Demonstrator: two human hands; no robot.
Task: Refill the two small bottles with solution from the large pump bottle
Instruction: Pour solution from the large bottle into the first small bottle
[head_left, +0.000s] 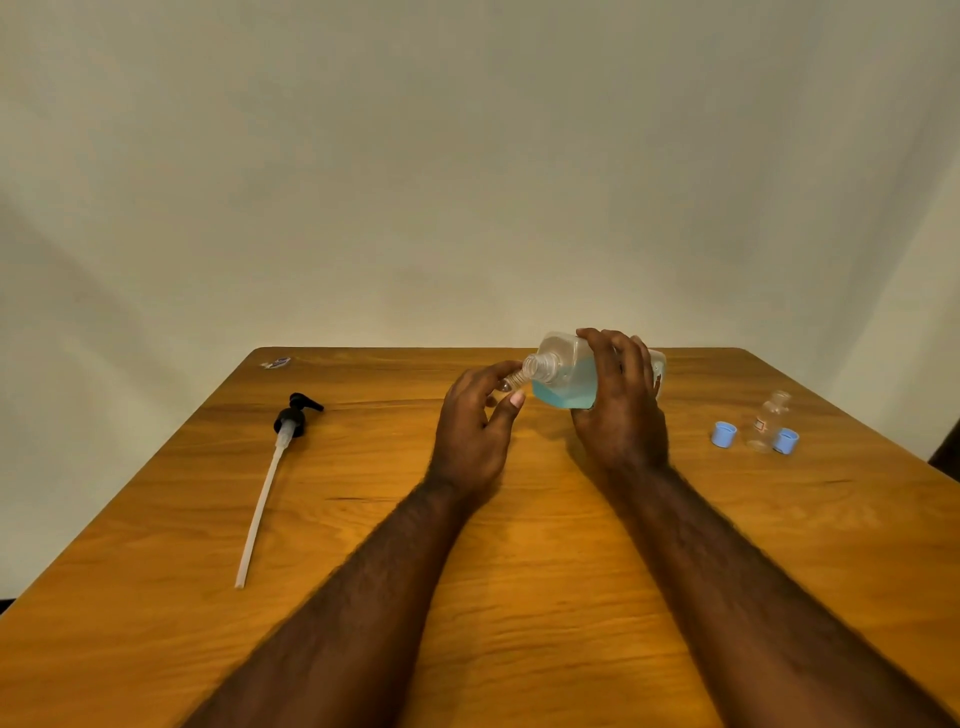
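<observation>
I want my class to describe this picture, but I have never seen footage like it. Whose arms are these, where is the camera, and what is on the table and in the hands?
There is no machine: a person works with bare hands, and the one camera sits on their head, looking down. The right hand grips the large bottle, tipped on its side with blue liquid inside, its open neck at a small bottle pinched by the left hand. On the table lie the removed pump, two blue caps and a second small bottle, standing.
</observation>
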